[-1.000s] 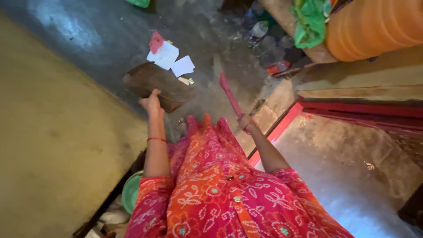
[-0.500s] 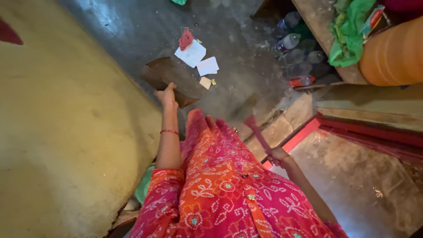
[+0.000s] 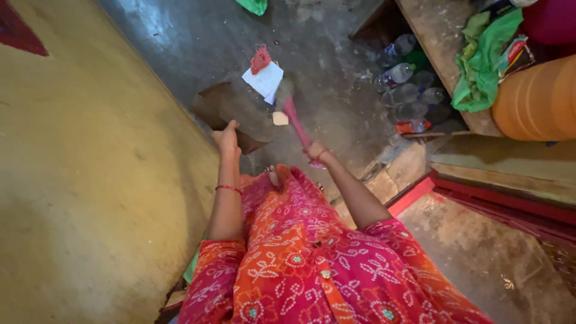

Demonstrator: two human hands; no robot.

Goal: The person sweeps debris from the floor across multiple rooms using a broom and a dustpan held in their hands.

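Matt brown cardboard (image 3: 231,111), white paper (image 3: 264,79), rough grey concrete floor (image 3: 336,102) — clear glossy plastic bottles (image 3: 402,75), printed cloth dress (image 3: 312,258).

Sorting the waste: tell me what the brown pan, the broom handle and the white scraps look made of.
Pan: probably cardboard or thin board, matte brown and flat. Broom handle: likely plastic, smooth pink; its head is blurred. Scraps: paper, thin white sheets lying flat on the floor.

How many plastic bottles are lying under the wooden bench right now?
About 6: a clear-bottle cluster under the wooden bench, from one near its top edge to a red-labelled one at the bottom. Shadow may hide more.
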